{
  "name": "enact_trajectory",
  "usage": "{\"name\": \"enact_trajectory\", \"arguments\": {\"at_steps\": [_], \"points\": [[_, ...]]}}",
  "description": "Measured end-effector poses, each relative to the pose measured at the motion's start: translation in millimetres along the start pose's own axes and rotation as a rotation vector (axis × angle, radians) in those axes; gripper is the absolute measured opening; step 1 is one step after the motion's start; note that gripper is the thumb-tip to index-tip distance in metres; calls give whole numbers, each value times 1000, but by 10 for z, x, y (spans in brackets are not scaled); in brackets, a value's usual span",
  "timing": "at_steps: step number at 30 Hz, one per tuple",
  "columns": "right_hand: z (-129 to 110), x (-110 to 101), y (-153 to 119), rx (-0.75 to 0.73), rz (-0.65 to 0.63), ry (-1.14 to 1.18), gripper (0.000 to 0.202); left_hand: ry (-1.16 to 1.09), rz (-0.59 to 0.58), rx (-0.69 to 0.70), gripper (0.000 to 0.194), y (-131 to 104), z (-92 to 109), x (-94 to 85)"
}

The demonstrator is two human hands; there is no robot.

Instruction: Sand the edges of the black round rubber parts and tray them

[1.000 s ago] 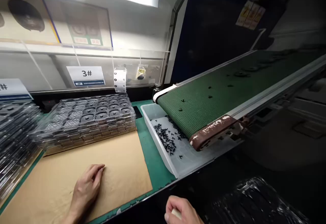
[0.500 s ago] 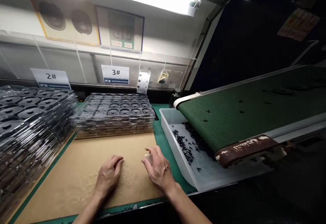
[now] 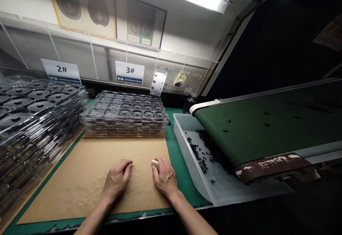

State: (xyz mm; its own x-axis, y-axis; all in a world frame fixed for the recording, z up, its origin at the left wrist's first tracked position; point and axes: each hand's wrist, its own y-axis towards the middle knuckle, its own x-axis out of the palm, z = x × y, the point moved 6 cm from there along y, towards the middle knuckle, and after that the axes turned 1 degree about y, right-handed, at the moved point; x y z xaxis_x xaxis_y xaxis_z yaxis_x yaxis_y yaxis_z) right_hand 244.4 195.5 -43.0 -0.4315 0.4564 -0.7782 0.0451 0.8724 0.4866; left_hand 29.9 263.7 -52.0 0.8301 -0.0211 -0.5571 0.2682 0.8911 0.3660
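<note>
At far left stands a tall stack of clear plastic trays (image 3: 34,124), the round hollows of its top tray filled with dark discs. Above its right end is a paper card marked 2# (image 3: 61,72). A brown cardboard sheet (image 3: 72,178) lies flat on the green mat (image 3: 184,172), its far edge running up to a lower tray stack (image 3: 125,123); the top of this stack shows textured pale squares in its left columns and dark, round-centred hollows in the others. The left hand (image 3: 117,178) is over the middle of the sheet, its fingers curled in and the thumb near the forefinger; whether it encloses anything cannot be told. A second card, marked 3# (image 3: 130,72), stands behind the lower stack. The right hand (image 3: 165,178), near the sheet's right edge, has its fingers bent around a small pale piece (image 3: 155,163), which shows between thumb and forefinger. Behind, a white printed label (image 3: 158,83) hangs left of a small bag (image 3: 180,79). To the right, a translucent bin (image 3: 193,172) contains many small black pieces (image 3: 201,163). The green conveyor belt (image 3: 248,131) overhangs the bin, a few dark bits scattered on its surface.
</note>
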Motion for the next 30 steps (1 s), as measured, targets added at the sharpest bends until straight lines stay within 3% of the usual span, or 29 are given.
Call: {"name": "enact_trajectory", "arguments": {"at_steps": [8, 30], "points": [[-14, 4, -11, -22, -1, -1, 28, 1, 4, -2, 24, -9, 18, -10], [-24, -9, -18, -35, 23, -4, 28, 3, 17, 10, 24, -20, 65, -31]]}}
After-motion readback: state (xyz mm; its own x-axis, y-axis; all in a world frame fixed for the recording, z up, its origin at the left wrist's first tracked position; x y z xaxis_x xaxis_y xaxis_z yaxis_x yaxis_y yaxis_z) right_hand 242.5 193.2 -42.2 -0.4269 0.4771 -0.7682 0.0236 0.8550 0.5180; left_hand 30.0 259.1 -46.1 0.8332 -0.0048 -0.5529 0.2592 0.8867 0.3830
